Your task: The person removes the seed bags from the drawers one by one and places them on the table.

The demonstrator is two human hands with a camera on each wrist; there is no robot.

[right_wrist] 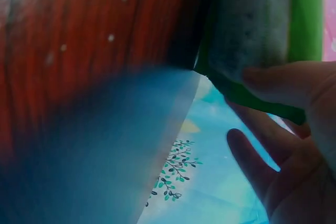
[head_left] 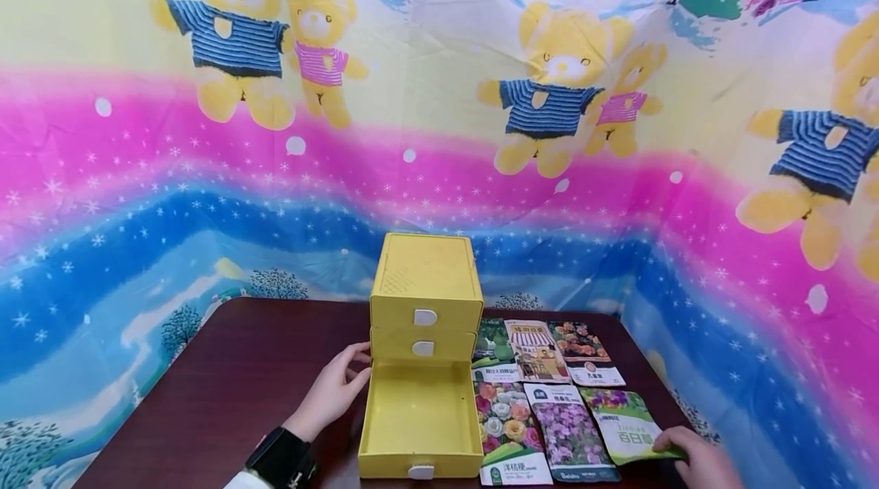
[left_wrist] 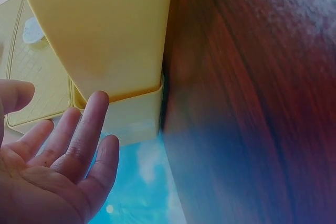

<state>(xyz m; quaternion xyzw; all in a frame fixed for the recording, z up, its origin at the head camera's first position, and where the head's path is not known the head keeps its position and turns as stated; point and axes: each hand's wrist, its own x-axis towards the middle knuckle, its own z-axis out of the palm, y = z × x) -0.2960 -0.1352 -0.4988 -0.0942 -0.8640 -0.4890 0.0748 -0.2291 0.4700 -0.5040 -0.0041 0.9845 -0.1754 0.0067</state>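
A yellow drawer box [head_left: 427,264] stands mid-table, its bottom drawer [head_left: 419,409] pulled far out and holding nothing. My left hand [head_left: 334,386] is at the box's left side; in the left wrist view its fingers are spread and slightly bent beside the yellow wall [left_wrist: 105,30], and contact is unclear. My right hand [head_left: 697,458] pinches the lower right corner of a green seed packet [head_left: 621,424] between thumb and fingers. The right wrist view shows that packet [right_wrist: 252,30] raised off the wood at this edge. Beside it lies a purple-flower seed packet [head_left: 573,432].
More seed packets lie right of the box: a rose-picture packet [head_left: 508,424], a striped-awning packet [head_left: 539,352], an orange-flower packet [head_left: 584,352] and a green one [head_left: 494,340] partly behind the box. The dark wooden table [head_left: 240,382] meets a teddy-bear curtain [head_left: 412,92].
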